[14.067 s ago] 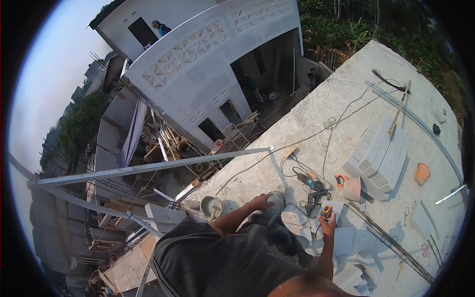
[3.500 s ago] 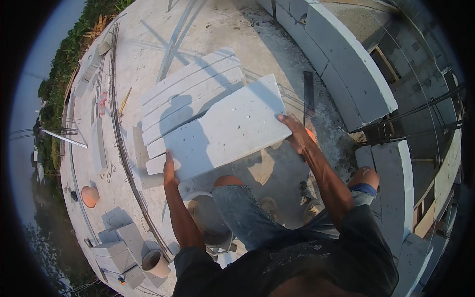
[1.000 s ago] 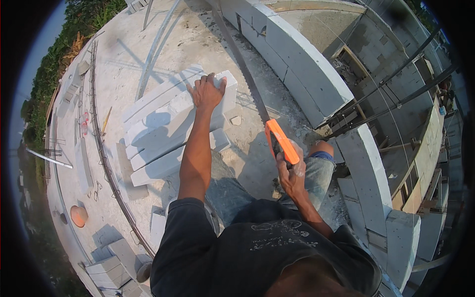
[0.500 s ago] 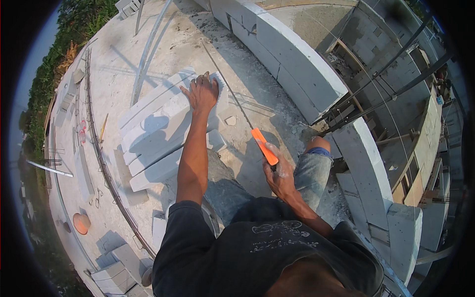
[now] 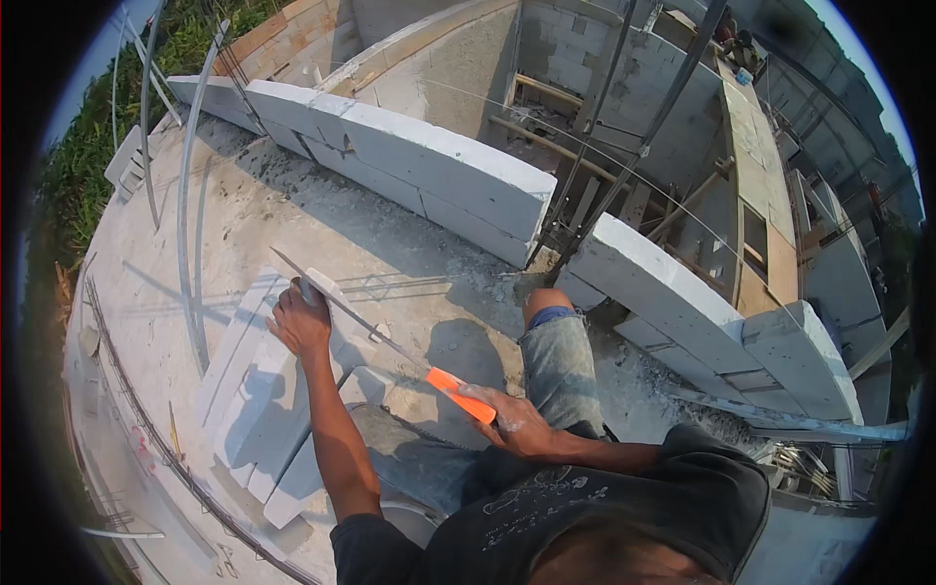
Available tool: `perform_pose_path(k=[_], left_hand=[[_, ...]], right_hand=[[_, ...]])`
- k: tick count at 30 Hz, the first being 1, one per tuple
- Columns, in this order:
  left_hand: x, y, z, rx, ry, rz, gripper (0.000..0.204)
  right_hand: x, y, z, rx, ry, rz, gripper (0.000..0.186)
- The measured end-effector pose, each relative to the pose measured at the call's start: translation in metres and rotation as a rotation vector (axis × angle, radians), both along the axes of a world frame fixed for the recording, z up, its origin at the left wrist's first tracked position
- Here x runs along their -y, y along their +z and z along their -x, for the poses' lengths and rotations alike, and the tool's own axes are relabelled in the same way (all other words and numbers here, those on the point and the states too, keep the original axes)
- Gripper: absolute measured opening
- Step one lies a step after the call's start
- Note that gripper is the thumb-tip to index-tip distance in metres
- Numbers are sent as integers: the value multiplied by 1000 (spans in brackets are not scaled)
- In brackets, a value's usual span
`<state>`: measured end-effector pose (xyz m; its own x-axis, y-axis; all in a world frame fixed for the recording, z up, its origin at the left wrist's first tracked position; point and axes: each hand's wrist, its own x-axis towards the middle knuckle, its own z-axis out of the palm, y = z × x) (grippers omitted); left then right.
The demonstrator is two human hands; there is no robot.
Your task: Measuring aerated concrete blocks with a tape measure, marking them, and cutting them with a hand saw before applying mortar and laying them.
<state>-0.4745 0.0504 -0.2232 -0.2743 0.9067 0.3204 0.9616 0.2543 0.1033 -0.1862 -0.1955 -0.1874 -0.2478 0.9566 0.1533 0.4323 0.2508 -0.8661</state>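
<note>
My right hand (image 5: 512, 421) is wrapped round the orange handle of a hand saw (image 5: 390, 349). Its long thin blade shows nearly edge-on and slants up and left to the near end of the white blocks. My left hand (image 5: 302, 319) rests on top of the pale lightweight blocks (image 5: 239, 336), fingers apart, close beside the blade. Several of these long blocks lie side by side on the floor, left of my knees. Whether the saw's teeth touch a block cannot be made out.
A low white block wall (image 5: 429, 166) curves across the far side and continues on the right (image 5: 673, 292). Beyond it lies a lower level with timber. Steel bars (image 5: 185, 380) run along the floor at left, and metal poles (image 5: 190, 195) stand nearby. A block chip (image 5: 379, 332) lies near the blade.
The view has swung to the right. The saw has turned across toward the left hand, its blade now lying alongside the block end. My left hand stays on the blocks, its fingers drawn in.
</note>
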Motion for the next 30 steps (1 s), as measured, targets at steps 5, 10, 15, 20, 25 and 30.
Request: perform_pose_path(k=[5,10,15,20,25,30], left_hand=[[-1,-10,9,-104,-14,-55,45],[0,4,0,-40,51,50,43],[-6,0,1,-111,-17,-8,44],[-20,4,2,-43,0,107,45],[-17,14,-3,-50,41,141,45],[-21,2,-19,-53,5,115,48]], right_hand=[[-75,7,46,-25,-73,34,52],[0,27,0,-88,51,201,53],[-63,9,37,-36,2,11,58],[-89,16,49,-33,9,101,61],[-7,26,-9,-66,-4,-73,58],[-124,14,64,-42,-17,107,51]])
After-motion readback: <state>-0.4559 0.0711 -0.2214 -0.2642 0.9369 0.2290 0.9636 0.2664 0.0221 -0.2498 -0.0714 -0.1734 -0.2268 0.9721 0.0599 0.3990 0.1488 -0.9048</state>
